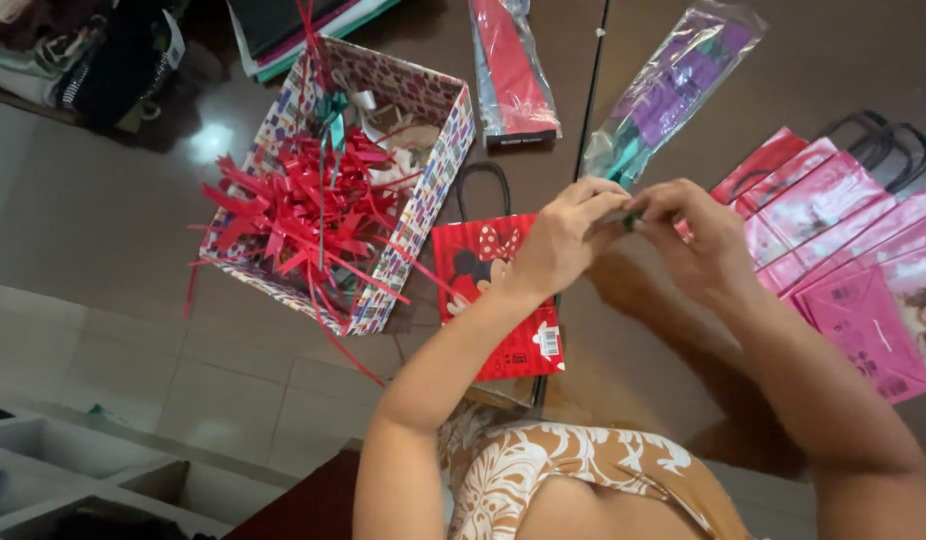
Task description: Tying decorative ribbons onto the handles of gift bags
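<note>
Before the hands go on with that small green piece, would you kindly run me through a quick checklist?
1. Left hand pinching the small green piece: ok.
2. Right hand pinching it too: ok.
3. What the piece is: cannot tell.
4. Red gift bag flat on the table: ok.
5. Ribbon box stocked with red ribbons: ok.
6. Pink gift bags laid out beside the right hand: ok.

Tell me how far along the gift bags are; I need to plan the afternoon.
Laid out: a fanned row of pink gift bags on the right side of the table. In hand: the left hand and right hand pinch something small and greenish between their fingertips; what it is cannot be told. Left: the red gift bag lies flat with no bow, and the patterned box is full of red ribbon bows.
</note>
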